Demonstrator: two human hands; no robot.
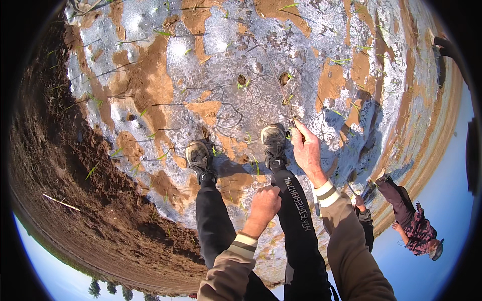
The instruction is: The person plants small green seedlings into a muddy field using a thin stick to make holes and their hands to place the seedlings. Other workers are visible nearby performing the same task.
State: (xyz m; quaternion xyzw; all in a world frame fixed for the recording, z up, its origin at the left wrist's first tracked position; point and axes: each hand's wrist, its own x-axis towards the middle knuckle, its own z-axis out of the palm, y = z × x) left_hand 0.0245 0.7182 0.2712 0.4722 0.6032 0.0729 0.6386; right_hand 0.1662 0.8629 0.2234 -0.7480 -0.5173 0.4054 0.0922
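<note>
My right hand [308, 152] is closed around the near end of a thin rod [278, 81], just beyond my right shoe. The rod slants away over plastic mulch film [233, 56] that is dusted with soil. Closed fingers form a fist at my left hand [263, 203], beside my right knee; whether anything is inside it cannot be seen. A small green seedling [288, 99] stands at a hole close to the rod. Another planting hole [241, 79] with a green seedling lies to its left, and one more hole [284, 78] is near the rod.
My shoes [199, 154] stand on the film among scattered seedlings. Bare tilled soil [75, 169] borders it at the left. A person in a patterned shirt [416, 229] stands at the right, near another person, partly hidden behind my right sleeve [348, 233].
</note>
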